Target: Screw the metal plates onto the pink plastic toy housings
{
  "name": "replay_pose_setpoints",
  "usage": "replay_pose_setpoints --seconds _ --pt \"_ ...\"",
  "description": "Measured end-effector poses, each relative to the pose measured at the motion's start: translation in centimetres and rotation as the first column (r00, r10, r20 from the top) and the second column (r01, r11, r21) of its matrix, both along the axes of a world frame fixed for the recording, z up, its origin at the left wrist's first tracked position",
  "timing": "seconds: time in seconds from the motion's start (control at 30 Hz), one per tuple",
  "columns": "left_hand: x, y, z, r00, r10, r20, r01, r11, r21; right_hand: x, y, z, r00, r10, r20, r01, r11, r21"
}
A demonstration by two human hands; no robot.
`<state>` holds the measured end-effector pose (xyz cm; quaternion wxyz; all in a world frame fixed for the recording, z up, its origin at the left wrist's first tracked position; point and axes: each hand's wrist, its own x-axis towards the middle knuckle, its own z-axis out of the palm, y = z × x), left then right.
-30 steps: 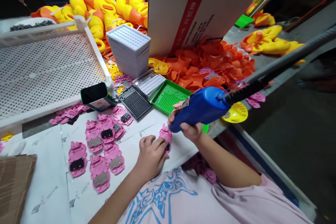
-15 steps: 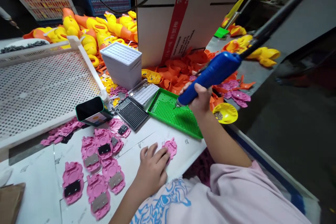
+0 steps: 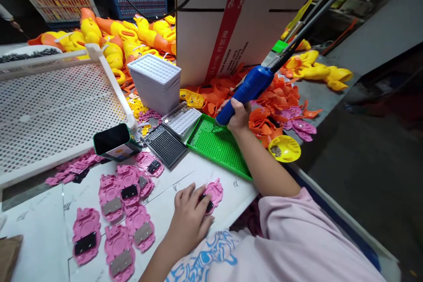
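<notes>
My right hand (image 3: 240,116) is wrapped round a blue electric screwdriver (image 3: 254,84). Its lower end points down over the green perforated tray (image 3: 220,146); I cannot make out where the bit's tip sits. My left hand (image 3: 187,212) lies low on the white tabletop, fingers spread, its fingertips on the edge of a pink plastic part (image 3: 216,191). A black plate shows on that part, partly hidden under the fingers. Further left lie several similar pink parts (image 3: 86,225), each with a black or grey plate.
A black perforated tray (image 3: 166,146) and stacked white trays (image 3: 155,81) stand behind. Left are a dark open container (image 3: 114,141) and a large white crate (image 3: 49,110). Right sits a yellow bowl (image 3: 287,147) with small metal pieces. Orange pieces (image 3: 264,125) lie before a carton (image 3: 205,31).
My right hand and the screwdriver have shifted slightly left and lower over the green tray. My left fingers have drawn back a little, showing more of the pink part and its black plate.
</notes>
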<state>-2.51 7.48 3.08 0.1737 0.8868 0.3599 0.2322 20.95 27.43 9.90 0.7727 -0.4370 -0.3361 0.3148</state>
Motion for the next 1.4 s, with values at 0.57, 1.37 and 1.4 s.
replay_pose_setpoints --seconds 0.57,1.37,1.4 --pt "0.1 -0.2 -0.1 0.999 0.031 0.027 -0.031 1.0 0.002 -0.9 0.2 0.0 0.993 0.102 0.057 -0.1 0.994 -0.047" --pt "0.3 -0.6 -0.6 0.998 0.06 0.009 -0.059 0.997 -0.051 -0.8 -3.5 2.9 0.98 0.187 0.072 -0.188 0.982 0.01" --pt "0.3 -0.5 -0.6 0.998 0.055 0.011 -0.055 0.997 -0.048 -0.9 -3.7 2.8 0.978 0.194 0.078 -0.196 0.98 0.02"
